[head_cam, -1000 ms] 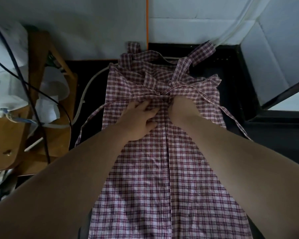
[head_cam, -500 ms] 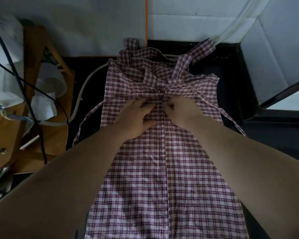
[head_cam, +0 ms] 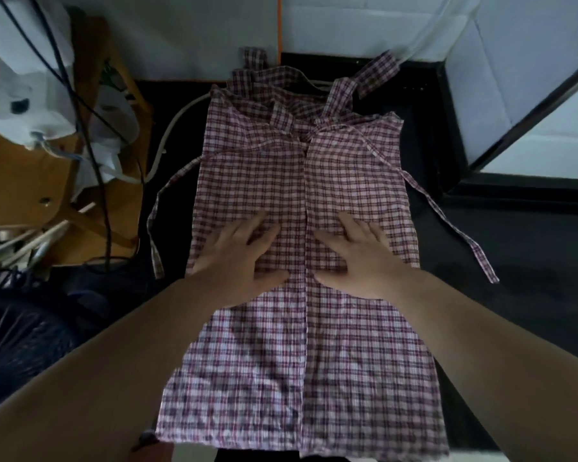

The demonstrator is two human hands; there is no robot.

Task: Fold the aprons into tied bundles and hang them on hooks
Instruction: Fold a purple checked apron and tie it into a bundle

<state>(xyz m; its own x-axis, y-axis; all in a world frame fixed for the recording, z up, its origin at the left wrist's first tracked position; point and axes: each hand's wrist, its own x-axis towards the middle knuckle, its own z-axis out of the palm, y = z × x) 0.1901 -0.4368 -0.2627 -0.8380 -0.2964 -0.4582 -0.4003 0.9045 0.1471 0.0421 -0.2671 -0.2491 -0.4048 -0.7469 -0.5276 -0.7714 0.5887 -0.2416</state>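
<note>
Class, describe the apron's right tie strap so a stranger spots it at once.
Find the red-and-white checked cloth apron spread on the black surface. From its right edge a narrow checked strap slants straight outward; the left strap curves instead.

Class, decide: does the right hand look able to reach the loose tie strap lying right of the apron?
Probably yes. The right hand rests flat on the apron, holding nothing; the tie strap lies uncovered on the dark surface beside it.

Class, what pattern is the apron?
The apron is a red-and-white check, seen in the head view.
</note>
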